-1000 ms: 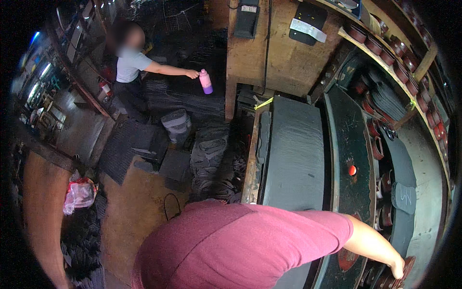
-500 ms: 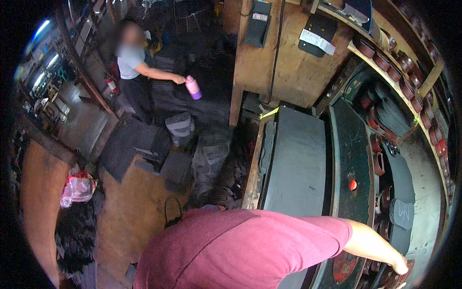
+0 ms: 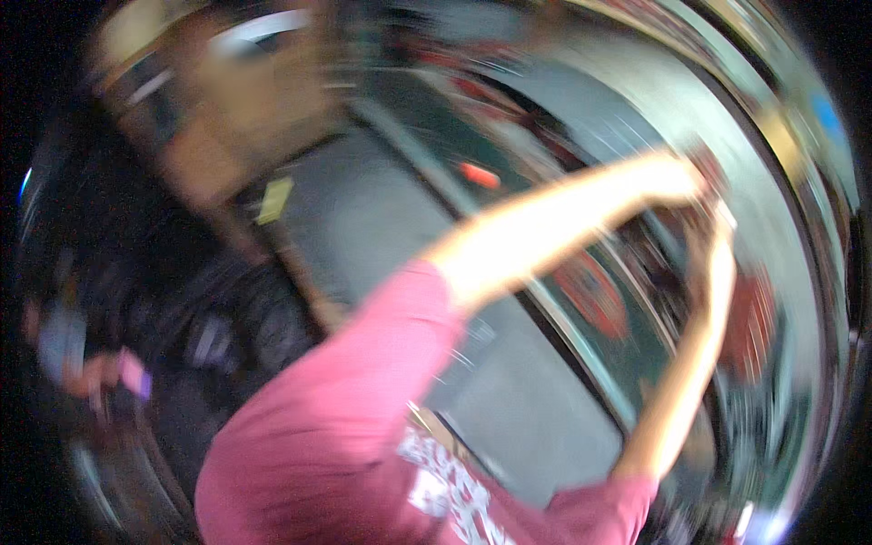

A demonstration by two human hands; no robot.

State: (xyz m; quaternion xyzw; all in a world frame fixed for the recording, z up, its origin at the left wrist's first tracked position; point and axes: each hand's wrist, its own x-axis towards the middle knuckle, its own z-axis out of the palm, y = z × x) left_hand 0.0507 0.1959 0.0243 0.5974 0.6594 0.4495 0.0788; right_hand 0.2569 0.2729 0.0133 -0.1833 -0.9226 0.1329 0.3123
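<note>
Both of my bare arms reach across to the upper right, where my hands come together, smeared by motion. My left hand (image 3: 677,179) is at a dark red-brown piece (image 3: 708,170), and its fingers look closed on it. The piece resembles the curved cutting dies on the shelves, but blur hides its exact shape. Just below, my right hand (image 3: 712,222) is close against the same piece; its fingers are too blurred to read. A larger reddish shape (image 3: 750,318) lies beside my right forearm, with no clear outline.
Under my arms run a long grey flat surface (image 3: 536,413) and a dark green machine beam with an orange-red knob (image 3: 480,174). A yellow strip (image 3: 275,200) marks the surface's far corner. At left, another person holds a pink and purple bottle (image 3: 133,374).
The view has swung round to the right and blurred. My hands, low at the right edge before, now appear higher up, and both forearms show. The other person has shifted to the lower left.
</note>
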